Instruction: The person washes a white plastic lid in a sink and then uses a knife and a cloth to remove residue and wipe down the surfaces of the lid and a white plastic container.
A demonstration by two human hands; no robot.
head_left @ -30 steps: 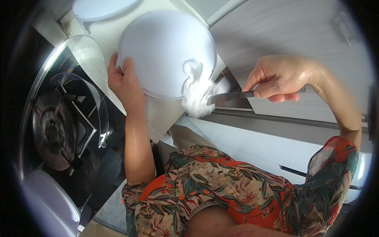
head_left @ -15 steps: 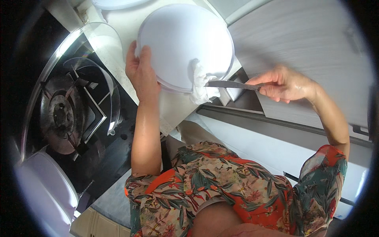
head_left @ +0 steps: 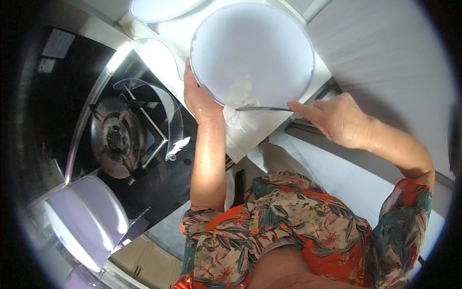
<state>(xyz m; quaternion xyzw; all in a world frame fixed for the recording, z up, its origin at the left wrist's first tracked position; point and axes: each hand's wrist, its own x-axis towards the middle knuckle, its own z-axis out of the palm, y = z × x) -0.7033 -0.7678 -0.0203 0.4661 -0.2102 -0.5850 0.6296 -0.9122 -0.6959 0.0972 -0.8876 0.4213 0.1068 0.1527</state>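
A round white panel (head_left: 252,53), like a ceiling-lamp cover, is tilted up over the pale counter. At its left edge my left hand (head_left: 202,98) holds it, the fingertips hidden behind it. My right hand (head_left: 339,120) is closed around a table knife (head_left: 264,109), whose handle is mostly covered by my fingers. The knife's thin blade points left along the panel's near rim. A crumpled white tissue or cloth (head_left: 238,118) hangs at the blade's end, against the rim near my left wrist.
On the left is a black gas hob (head_left: 115,135) with a round burner and a curved clear plastic strip over it. Another white round panel (head_left: 166,8) lies at the back. A white curved piece (head_left: 86,216) stands at the lower left. A grey cabinet front (head_left: 385,62) bounds the right.
The tissue and knife tip have moved left along the panel's near rim. My right hand has come closer to the panel, and the blade now shows nearly edge-on. The whole view has shifted.
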